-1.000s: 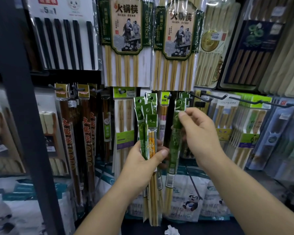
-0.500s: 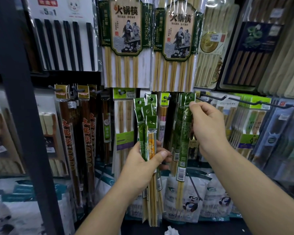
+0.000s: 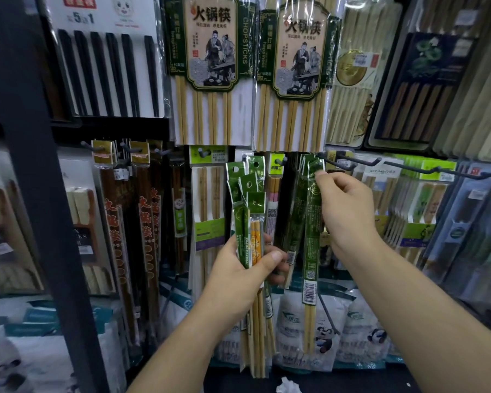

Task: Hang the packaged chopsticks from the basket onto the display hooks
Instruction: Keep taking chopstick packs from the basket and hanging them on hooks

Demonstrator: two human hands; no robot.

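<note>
Now, head view: I am watching both hands working at a wall of hanging chopstick packs, and this is the only camera I am getting.
Right hand: the right hand (image 3: 349, 211) is pinching the top tab of a long green-sleeved packet of pale bamboo chopsticks (image 3: 312, 239) between thumb and curled fingertips.
Packet position: its header is sitting right at the tip of a dark wire display hook (image 3: 340, 163), just in front of matching green hung packets (image 3: 294, 211). I cannot tell whether the hole is already riding on the wire.
Left hand: the left hand (image 3: 238, 268) is gripping a fanned bundle of narrow green and orange chopstick packets (image 3: 248, 222) round the middle, thumb lying across the front, upright and left of that hook.
Basket: it is not showing.
Step in hand: I am judging this as threading one packet onto the hook, with several waiting.
Next move: it is calling for lining the hole up with the wire tip, sliding the packet back against the others, letting go, then drawing the next packet from the bundle.
</note>
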